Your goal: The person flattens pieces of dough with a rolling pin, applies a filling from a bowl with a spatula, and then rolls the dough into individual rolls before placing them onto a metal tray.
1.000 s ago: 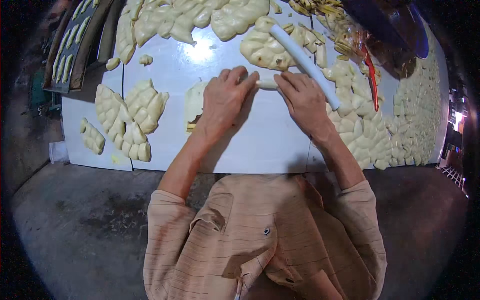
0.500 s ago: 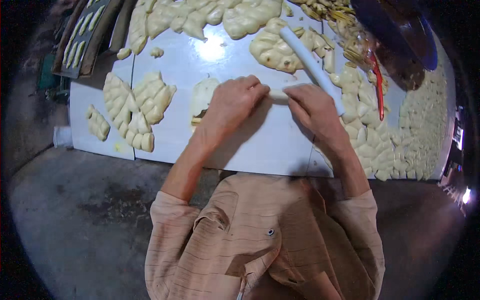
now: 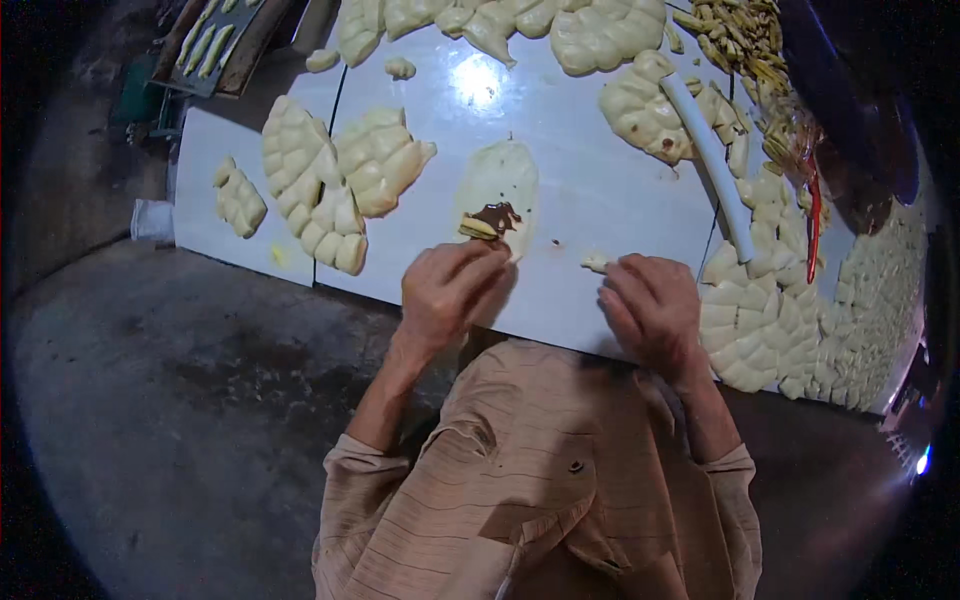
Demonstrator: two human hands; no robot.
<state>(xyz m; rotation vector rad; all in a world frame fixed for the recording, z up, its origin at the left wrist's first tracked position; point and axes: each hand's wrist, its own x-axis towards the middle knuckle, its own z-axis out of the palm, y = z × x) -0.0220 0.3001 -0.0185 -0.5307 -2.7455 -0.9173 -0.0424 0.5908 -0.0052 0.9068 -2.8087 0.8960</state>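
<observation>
A thin, pale rolled-out dough sheet (image 3: 510, 165) lies on the white table in front of me. On its near part are a dark brown filling (image 3: 493, 215) and several yellowish banana-like slices (image 3: 478, 228). My left hand (image 3: 445, 295) is at the sheet's near edge, its bent fingertips pinched there beside the slices; the thumb is partly hidden. To the right, my right hand (image 3: 655, 305) rests palm down with curled fingers over a small pale dough piece (image 3: 595, 262). Only one end of that piece shows past the fingertips.
Scored dough slabs lie at left (image 3: 305, 165), far back (image 3: 610, 35) and right (image 3: 750, 330). A long white rod (image 3: 710, 160) leans across dough at right, near a red-handled tool (image 3: 814, 225). Yellowish slices (image 3: 740, 35) are heaped far right. A tray of shaped pieces (image 3: 215, 50) stands far left.
My hands were close together with a pale piece between them. They have spread apart and come nearer to me, the left onto the dough sheet's edge. My view has shifted left.
</observation>
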